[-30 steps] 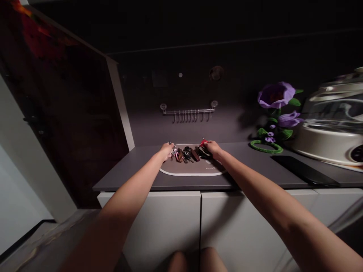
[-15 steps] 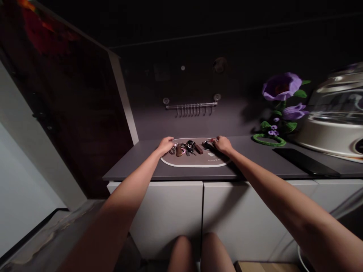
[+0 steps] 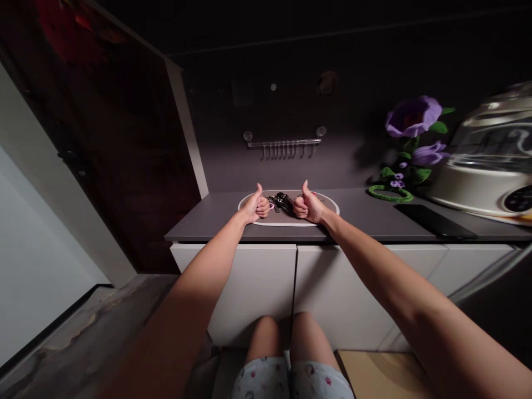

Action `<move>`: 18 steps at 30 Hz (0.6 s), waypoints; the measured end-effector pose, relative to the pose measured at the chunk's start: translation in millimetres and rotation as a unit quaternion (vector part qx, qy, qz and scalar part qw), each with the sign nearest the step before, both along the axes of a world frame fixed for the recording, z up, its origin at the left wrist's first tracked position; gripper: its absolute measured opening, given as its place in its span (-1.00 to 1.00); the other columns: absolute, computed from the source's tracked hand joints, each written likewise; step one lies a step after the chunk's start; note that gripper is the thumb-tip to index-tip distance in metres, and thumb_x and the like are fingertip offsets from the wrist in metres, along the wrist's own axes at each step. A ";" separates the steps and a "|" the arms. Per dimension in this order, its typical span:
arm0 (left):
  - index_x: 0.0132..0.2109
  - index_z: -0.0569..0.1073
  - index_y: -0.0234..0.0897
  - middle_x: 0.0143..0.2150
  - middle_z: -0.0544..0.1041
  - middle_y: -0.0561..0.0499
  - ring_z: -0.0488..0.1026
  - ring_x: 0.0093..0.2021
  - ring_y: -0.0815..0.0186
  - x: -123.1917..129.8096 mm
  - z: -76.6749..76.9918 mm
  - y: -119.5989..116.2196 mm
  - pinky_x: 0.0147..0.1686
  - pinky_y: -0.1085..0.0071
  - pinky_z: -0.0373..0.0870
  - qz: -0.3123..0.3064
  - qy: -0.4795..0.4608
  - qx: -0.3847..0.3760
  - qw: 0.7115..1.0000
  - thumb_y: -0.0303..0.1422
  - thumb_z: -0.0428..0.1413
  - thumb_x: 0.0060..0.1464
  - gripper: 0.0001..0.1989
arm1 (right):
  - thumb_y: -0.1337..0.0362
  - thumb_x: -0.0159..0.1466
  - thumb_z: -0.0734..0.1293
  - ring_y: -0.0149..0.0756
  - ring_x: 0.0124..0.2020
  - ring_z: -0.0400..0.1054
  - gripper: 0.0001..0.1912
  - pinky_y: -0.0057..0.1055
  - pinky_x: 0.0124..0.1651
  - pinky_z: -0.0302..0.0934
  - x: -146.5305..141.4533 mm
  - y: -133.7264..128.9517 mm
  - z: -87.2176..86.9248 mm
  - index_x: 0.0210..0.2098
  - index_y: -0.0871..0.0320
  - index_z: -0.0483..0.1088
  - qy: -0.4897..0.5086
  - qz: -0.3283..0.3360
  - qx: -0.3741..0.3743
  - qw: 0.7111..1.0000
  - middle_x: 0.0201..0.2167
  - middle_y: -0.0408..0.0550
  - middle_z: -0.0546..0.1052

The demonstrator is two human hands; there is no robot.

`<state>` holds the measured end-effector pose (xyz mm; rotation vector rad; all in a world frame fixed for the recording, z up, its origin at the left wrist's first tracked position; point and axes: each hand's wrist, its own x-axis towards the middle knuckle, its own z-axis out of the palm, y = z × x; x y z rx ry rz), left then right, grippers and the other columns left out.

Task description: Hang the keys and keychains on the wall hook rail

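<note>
My left hand (image 3: 255,206) is closed in a fist with its thumb pointing up, over the left part of an oval brown mat (image 3: 286,224) with a white rim. My right hand (image 3: 308,206) makes the same thumbs-up over the mat's right part. Neither hand shows anything in its curled fingers. Between and behind the fists lies a bunch of keys and dark key fobs (image 3: 281,200) on the mat. A small pink ring (image 3: 271,206) shows beside my left fingers. The fists hide part of the keys.
On the wall hangs a clear rail (image 3: 285,143) with several hooks. To the right stand purple fabric flowers (image 3: 414,117) with a green ring base, a black phone-like slab (image 3: 434,220) and a cream appliance (image 3: 482,185) with a clear top. White cabinet doors (image 3: 253,277) are below the counter.
Both hands have left the items at the mat's two sides and come inward, fingers curled and thumbs raised. The view has tilted slightly downward, showing more of the lap.
</note>
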<state>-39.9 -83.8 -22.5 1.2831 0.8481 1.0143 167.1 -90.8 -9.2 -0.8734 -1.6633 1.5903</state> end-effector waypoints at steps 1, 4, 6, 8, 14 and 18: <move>-0.70 -0.06 -0.22 -0.81 -0.09 0.14 -0.08 -0.76 0.52 -0.8 -2.2 0.0 -0.72 0.48 -0.07 -0.001 -0.007 -0.008 1.000 0.28 -0.32 -0.13 -0.36 | -0.36 0.04 -0.26 -0.55 -0.79 -0.20 -0.28 -0.55 -0.71 -0.22 1.7 0.2 -2.1 -0.81 0.12 -0.12 0.010 -0.003 -0.008 1.000 -0.87 -0.24 -0.09; -0.70 -0.06 -0.22 -0.81 -0.11 0.14 -0.09 -0.76 0.52 -2.8 -4.8 0.4 -0.72 0.48 -0.08 -0.002 -0.022 -0.020 1.000 0.28 -0.34 -0.14 -0.36 | -0.36 0.04 -0.25 -0.56 -0.79 -0.21 -0.29 -0.56 -0.71 -0.22 4.7 1.2 -4.5 -0.81 0.12 -0.15 0.030 -0.001 -0.022 0.999 -0.87 -0.25 -0.10; -0.70 -0.05 -0.22 -0.81 -0.10 0.14 -0.08 -0.77 0.52 -3.5 -4.9 0.7 -0.72 0.48 -0.07 -0.002 -0.029 -0.021 0.999 0.27 -0.33 -0.13 -0.36 | -0.35 0.04 -0.25 -0.56 -0.79 -0.23 -0.30 -0.56 -0.72 -0.24 4.5 1.3 -4.2 -0.81 0.12 -0.16 0.038 0.002 -0.029 0.999 -0.87 -0.25 -0.11; -0.70 -0.03 -0.22 -0.82 -0.09 0.13 -0.07 -0.76 0.51 -3.8 -5.3 0.9 -0.72 0.47 -0.07 -0.006 -0.036 -0.018 0.999 0.26 -0.32 -0.12 -0.36 | -0.35 0.03 -0.27 -0.56 -0.79 -0.25 -0.30 -0.56 -0.72 -0.26 3.7 1.0 -3.9 -0.81 0.12 -0.16 0.048 0.006 -0.035 0.998 -0.87 -0.26 -0.12; -0.69 -0.04 -0.22 -0.81 -0.11 0.15 -0.10 -0.76 0.52 -2.9 -5.3 -0.8 -0.72 0.49 -0.12 -0.019 -0.041 -0.009 0.999 0.27 -0.34 -0.12 -0.37 | -0.35 0.05 -0.23 -0.56 -0.79 -0.24 -0.31 -0.55 -0.72 -0.25 3.3 1.2 -4.2 -0.77 0.11 -0.13 0.050 -0.007 -0.039 0.998 -0.86 -0.27 -0.10; -0.64 0.10 -0.27 -0.79 -0.07 0.17 -0.10 -0.75 0.53 -3.4 4.5 -1.0 -0.70 0.52 -0.13 -0.001 -0.015 0.041 0.999 0.17 -0.22 -0.01 -0.40 | -0.28 0.14 -0.10 -0.56 -0.78 -0.21 -0.35 -0.57 -0.71 -0.27 -7.9 5.8 0.6 -0.69 0.14 0.05 0.046 -0.004 -0.011 0.999 -0.83 -0.28 -0.01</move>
